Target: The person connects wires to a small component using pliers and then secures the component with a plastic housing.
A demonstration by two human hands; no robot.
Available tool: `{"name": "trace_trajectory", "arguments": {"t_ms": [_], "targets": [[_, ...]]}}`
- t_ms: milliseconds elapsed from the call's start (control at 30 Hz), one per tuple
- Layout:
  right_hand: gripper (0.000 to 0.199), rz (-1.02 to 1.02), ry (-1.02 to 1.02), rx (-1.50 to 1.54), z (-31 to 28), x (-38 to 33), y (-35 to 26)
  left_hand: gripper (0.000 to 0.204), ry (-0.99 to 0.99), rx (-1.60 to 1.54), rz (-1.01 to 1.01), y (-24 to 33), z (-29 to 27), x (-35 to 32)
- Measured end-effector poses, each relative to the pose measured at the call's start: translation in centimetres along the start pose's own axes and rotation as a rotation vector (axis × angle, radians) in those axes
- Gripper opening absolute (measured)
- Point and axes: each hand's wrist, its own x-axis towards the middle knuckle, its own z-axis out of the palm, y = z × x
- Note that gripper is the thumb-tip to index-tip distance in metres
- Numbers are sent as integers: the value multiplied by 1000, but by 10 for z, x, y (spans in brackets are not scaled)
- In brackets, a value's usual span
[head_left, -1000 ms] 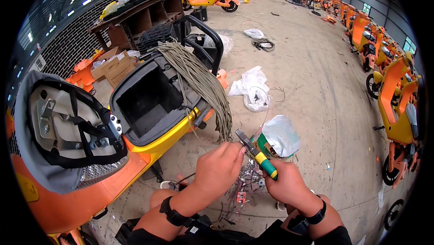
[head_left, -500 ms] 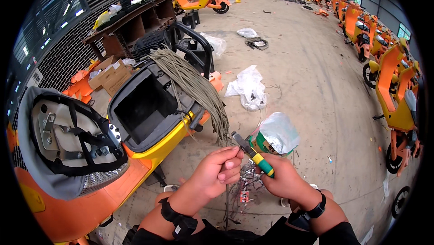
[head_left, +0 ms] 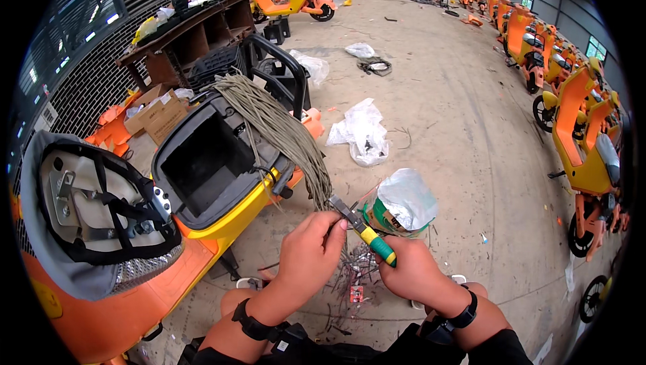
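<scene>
Left hand (head_left: 306, 250) has turned since 0.5 s ago, hiding its curled fingers; thumb and index close together by the pliers (head_left: 367, 234), can't tell if holding anything. Right hand (head_left: 412, 267) grips the handle end, likely to keep the head clear. Pliers: grey metal head, green-yellow grips, tilted between both hands above scrap litter (head_left: 359, 276) on the floor (head_left: 484, 183).

Your grey-headed metal pliers (head_left: 365, 233): green-and-yellow banded grips | your strap wristbands (head_left: 250, 323): black | facing you, looped cord bundle (head_left: 282, 122): olive-grey | plastic-bodied scooter (head_left: 134, 291): orange, yellow | brick wall (head_left: 84, 82): dark, pale-lined grid
</scene>
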Motion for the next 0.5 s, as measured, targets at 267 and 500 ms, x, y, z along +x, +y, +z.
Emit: {"name": "trace_trajectory", "arguments": {"t_ms": [267, 500], "targets": [[32, -82, -36, 0, -1, -2, 11, 15, -219, -518, -434, 1, -8, -2], [37, -183, -22, 110, 3, 0, 15, 17, -509, -1318, -919, 1, -28, 11]]}}
